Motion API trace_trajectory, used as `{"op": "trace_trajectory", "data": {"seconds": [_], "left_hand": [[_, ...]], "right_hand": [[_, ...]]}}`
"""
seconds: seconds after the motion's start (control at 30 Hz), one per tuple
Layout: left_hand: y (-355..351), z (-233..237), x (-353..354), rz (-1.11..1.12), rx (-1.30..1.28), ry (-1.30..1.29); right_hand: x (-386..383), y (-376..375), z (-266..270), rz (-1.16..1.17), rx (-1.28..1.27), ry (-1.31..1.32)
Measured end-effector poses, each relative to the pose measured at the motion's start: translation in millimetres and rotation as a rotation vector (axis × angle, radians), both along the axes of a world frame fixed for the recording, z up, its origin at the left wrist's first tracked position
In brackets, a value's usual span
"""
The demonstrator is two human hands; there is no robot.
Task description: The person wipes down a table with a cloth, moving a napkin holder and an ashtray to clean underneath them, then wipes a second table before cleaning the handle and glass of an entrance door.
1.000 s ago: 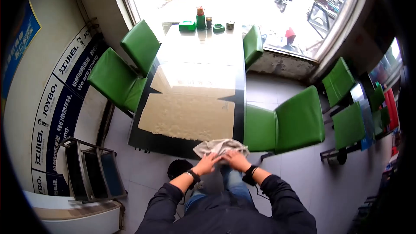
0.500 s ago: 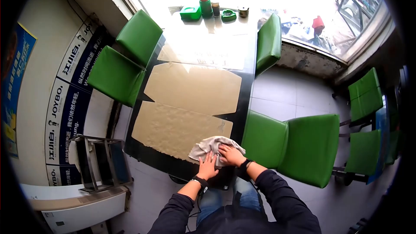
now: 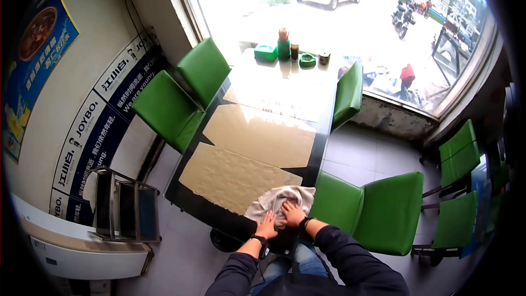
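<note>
A crumpled pale grey cloth [image 3: 273, 200] lies over the near right corner of the dark table [image 3: 211, 207]. My left hand [image 3: 267, 226] rests on the cloth's near edge, fingers stretched forward and apart. Beside it, my right hand [image 3: 294, 214] lies flat on the middle of the cloth with its fingers spread. Neither hand is closed round the fabric. Part of a brown cardboard sheet [image 3: 233, 172] with a ragged near edge shows just beyond the cloth, which overlaps its right end.
Green chairs stand along both sides, one [image 3: 386, 211] close by my right arm. At the window end are a green box [image 3: 266, 52], a green holder with sticks [image 3: 283, 49], a green ashtray [image 3: 307, 60] and small jars. A metal-framed rack [image 3: 126, 208] stands left.
My view has tilted up, so the table sits lower in the picture. The cloth looks more spread out, and both hands stay on it.
</note>
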State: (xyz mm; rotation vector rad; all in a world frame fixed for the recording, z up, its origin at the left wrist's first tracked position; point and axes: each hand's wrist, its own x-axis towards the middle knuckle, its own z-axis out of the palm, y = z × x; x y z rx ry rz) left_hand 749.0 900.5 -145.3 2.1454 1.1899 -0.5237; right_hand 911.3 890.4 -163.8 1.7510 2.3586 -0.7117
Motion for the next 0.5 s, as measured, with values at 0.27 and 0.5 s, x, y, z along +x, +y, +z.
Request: {"op": "trace_trajectory", "data": {"seconds": [0.27, 0.5], "left_hand": [[-59.7, -25.2, -58.6, -0.073, -0.065, -0.063], [-64.2, -19.9, -56.9, -0.062, -0.125, -0.069]], "right_hand": [[-55.5, -90.7, 19.6, 0.032, -0.201, -0.045], [-59.4, -126.6, 31.9, -0.174, 0.123, -0.148]]}}
